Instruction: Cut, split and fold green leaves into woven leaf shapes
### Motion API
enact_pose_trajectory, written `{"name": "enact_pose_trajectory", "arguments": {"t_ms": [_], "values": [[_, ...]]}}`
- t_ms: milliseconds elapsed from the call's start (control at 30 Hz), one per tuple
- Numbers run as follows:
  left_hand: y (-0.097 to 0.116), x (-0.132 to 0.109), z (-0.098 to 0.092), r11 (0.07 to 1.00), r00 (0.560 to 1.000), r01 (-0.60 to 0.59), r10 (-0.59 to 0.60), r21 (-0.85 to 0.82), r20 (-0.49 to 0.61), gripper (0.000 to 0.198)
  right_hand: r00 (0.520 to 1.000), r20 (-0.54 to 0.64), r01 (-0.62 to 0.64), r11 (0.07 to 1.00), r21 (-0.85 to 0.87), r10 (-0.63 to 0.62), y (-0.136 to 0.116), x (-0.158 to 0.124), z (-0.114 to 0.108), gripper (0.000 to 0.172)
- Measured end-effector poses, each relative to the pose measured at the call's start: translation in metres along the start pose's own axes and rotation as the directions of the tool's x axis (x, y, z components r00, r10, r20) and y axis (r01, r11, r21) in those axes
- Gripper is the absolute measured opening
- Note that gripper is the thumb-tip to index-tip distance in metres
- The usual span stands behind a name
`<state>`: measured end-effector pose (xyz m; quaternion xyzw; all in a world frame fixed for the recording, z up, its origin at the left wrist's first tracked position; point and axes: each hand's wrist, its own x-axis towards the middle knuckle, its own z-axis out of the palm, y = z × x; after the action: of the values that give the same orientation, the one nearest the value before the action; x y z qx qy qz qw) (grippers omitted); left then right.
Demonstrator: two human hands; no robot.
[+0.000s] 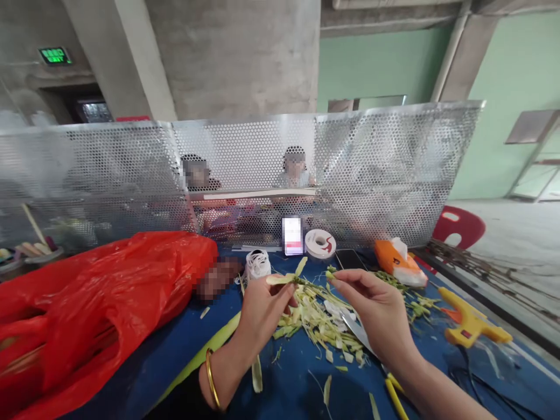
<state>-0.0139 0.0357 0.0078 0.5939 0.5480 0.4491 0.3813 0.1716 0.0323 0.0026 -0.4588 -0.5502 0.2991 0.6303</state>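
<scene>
My left hand (pixel 262 306) pinches a pale green leaf strip (pixel 284 277) above the blue table (pixel 289 385). A gold bangle sits on that wrist. My right hand (pixel 371 303) pinches the other end of the same strip, where a small green bit (pixel 330 272) sticks up at its fingertips. Both hands hover over a pile of cut leaf scraps (pixel 315 321). Scissors with yellow handles (pixel 371 350) lie under my right wrist.
A big red plastic bag (pixel 87 315) fills the left. A yellow glue gun (pixel 470 321), an orange tissue pack (pixel 400 262), a ribbon roll (pixel 321 244) and white string spool (pixel 257 263) lie about. Behind the perforated metal screen (pixel 371 169) sit two people.
</scene>
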Motion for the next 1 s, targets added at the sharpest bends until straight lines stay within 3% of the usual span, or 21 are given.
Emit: {"name": "enact_pose_trajectory", "arguments": {"t_ms": [67,133,200,267,367,500,600,733,867,1000], "values": [[0.000,-0.004,0.002,1.000,1.000,-0.001,0.001,-0.008,-0.024,0.023,0.997,0.026,0.071,0.995,-0.063,-0.070,-0.002,-0.002,-0.001,0.013],[-0.002,-0.007,0.002,0.996,0.997,-0.028,0.034,0.088,-0.073,0.019,0.984,0.071,0.170,0.976,-0.134,-0.162,-0.004,-0.005,0.000,0.010],[-0.005,-0.010,0.000,0.956,0.982,-0.090,0.132,0.278,-0.136,0.017,0.962,0.105,0.265,0.949,-0.169,-0.250,-0.008,-0.010,0.000,0.007],[-0.006,-0.013,-0.003,0.849,0.945,-0.178,0.288,0.497,-0.154,0.017,0.942,0.112,0.332,0.928,-0.169,-0.316,-0.015,-0.016,-0.001,0.006],[-0.006,-0.017,-0.004,0.641,0.879,-0.316,0.476,0.699,-0.039,0.019,0.918,0.116,0.395,0.897,-0.198,-0.378,-0.026,-0.021,-0.006,0.006],[-0.007,-0.021,-0.002,0.463,0.792,-0.455,0.601,0.761,0.108,0.018,0.888,0.127,0.458,0.832,-0.313,-0.441,-0.028,-0.020,-0.011,0.007],[-0.006,-0.024,0.002,0.361,0.728,-0.534,0.656,0.765,0.198,0.019,0.915,0.224,0.391,0.873,-0.290,-0.335,-0.018,-0.018,-0.006,0.007],[-0.003,-0.025,0.004,0.295,0.645,-0.594,0.730,0.748,0.225,0.019,0.971,0.199,0.189,0.939,-0.287,-0.135,-0.003,-0.017,0.004,0.008],[-0.004,-0.022,0.003,0.273,0.611,-0.637,0.749,0.721,0.257,0.017,0.979,0.205,0.060,0.982,-0.179,-0.023,-0.001,-0.016,0.009,0.007],[-0.004,-0.021,0.002,0.179,0.554,-0.699,0.749,0.692,0.365,0.019,0.962,0.262,-0.052,0.995,-0.090,0.074,-0.006,-0.014,0.009,0.007]]}}
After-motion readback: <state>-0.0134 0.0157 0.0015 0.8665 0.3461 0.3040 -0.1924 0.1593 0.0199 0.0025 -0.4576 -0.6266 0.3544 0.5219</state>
